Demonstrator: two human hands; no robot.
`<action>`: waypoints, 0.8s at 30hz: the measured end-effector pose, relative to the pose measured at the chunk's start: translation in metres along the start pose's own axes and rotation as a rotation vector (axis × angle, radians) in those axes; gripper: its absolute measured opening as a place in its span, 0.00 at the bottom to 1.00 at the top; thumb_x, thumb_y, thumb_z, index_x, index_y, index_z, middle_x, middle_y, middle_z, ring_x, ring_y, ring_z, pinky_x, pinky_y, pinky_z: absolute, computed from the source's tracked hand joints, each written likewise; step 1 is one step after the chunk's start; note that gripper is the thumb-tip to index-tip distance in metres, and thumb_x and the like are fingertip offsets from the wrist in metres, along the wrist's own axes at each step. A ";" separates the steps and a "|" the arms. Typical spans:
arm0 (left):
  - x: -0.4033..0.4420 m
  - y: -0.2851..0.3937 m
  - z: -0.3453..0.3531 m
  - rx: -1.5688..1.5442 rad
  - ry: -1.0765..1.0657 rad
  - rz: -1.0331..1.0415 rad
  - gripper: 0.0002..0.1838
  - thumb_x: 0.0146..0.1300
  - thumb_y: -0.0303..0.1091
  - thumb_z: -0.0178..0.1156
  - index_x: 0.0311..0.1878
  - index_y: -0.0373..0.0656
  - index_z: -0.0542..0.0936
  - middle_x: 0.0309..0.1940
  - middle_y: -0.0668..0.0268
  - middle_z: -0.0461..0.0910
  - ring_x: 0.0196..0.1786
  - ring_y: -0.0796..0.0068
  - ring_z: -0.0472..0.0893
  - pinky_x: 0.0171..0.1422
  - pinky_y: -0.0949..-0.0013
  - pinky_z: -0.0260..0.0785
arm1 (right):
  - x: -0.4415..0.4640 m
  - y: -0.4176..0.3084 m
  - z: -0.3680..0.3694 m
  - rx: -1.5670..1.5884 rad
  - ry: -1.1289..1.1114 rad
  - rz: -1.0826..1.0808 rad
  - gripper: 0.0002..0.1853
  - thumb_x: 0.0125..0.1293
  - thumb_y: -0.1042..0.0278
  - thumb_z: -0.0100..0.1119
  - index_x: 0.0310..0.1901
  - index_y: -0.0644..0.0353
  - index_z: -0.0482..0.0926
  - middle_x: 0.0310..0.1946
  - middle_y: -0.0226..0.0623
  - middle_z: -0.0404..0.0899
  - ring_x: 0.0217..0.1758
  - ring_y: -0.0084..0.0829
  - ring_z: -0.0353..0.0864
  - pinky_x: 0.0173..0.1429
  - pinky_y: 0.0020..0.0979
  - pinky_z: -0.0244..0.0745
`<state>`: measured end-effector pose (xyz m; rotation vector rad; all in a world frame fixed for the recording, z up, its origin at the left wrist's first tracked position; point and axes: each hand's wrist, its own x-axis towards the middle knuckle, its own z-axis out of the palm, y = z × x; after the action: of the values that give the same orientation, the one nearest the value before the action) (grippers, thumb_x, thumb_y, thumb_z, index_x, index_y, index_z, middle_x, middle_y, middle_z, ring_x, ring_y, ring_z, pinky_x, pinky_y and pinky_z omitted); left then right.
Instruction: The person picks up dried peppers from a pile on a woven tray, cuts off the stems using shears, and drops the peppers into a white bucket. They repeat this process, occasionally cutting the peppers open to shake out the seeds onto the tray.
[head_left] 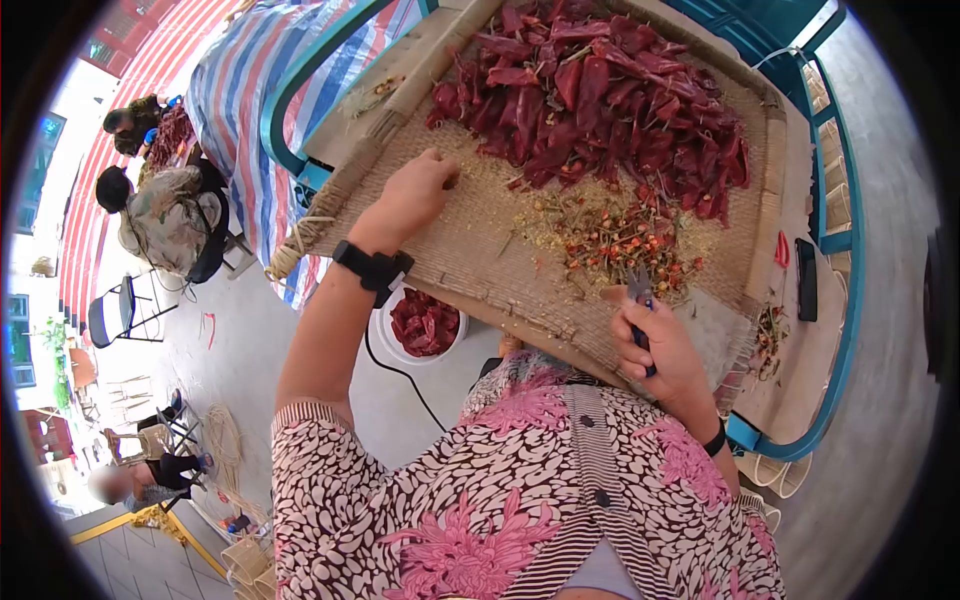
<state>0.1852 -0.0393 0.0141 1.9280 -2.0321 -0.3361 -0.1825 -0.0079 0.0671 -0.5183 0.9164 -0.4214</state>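
Note:
A heap of dried red chili peppers [590, 90] lies on the far part of a woven tray [470, 240]. In front of it are cut stems and seed bits [625, 235], green and orange. My right hand [660, 345] is wrapped around small snips [642, 300] with dark handles, their tips pointing at the stem pile. My left hand [415, 195] is over the tray's left side, fingers curled in; anything between them is hidden. Below the tray's near edge, a white bucket [381, 335] holds red pepper pieces [425, 322].
A teal metal frame [850, 310] surrounds the tray. On its right ledge lie a black phone [806, 280], a red-handled tool [782, 249] and stem scraps. A black cable [405, 377] runs below. At left are seated people [175, 225], a folding chair [125, 310] and striped sheeting [235, 90].

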 end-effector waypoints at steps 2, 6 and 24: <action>0.005 -0.007 -0.006 0.025 -0.064 0.043 0.09 0.52 0.25 0.59 0.38 0.34 0.77 0.35 0.52 0.76 0.44 0.52 0.78 0.49 0.60 0.70 | -0.001 0.000 -0.001 0.007 -0.017 -0.012 0.12 0.72 0.63 0.50 0.53 0.57 0.70 0.26 0.25 0.68 0.15 0.13 0.58 0.16 0.18 0.56; 0.002 0.007 -0.015 -0.251 -0.243 -0.071 0.08 0.54 0.24 0.60 0.38 0.34 0.78 0.36 0.56 0.80 0.36 0.58 0.81 0.41 0.62 0.73 | -0.003 -0.004 -0.002 0.008 0.001 -0.038 0.12 0.72 0.64 0.49 0.54 0.57 0.69 0.26 0.25 0.67 0.15 0.13 0.57 0.16 0.18 0.56; 0.111 0.116 0.015 0.153 -0.127 0.014 0.15 0.54 0.27 0.61 0.46 0.37 0.74 0.46 0.47 0.76 0.49 0.47 0.79 0.51 0.51 0.73 | -0.012 -0.010 -0.003 0.034 -0.046 -0.085 0.13 0.72 0.65 0.49 0.55 0.59 0.69 0.25 0.24 0.67 0.16 0.13 0.57 0.18 0.19 0.56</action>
<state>0.0682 -0.1435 0.0517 2.0269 -2.2103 -0.3159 -0.1928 -0.0101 0.0787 -0.5353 0.8436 -0.4995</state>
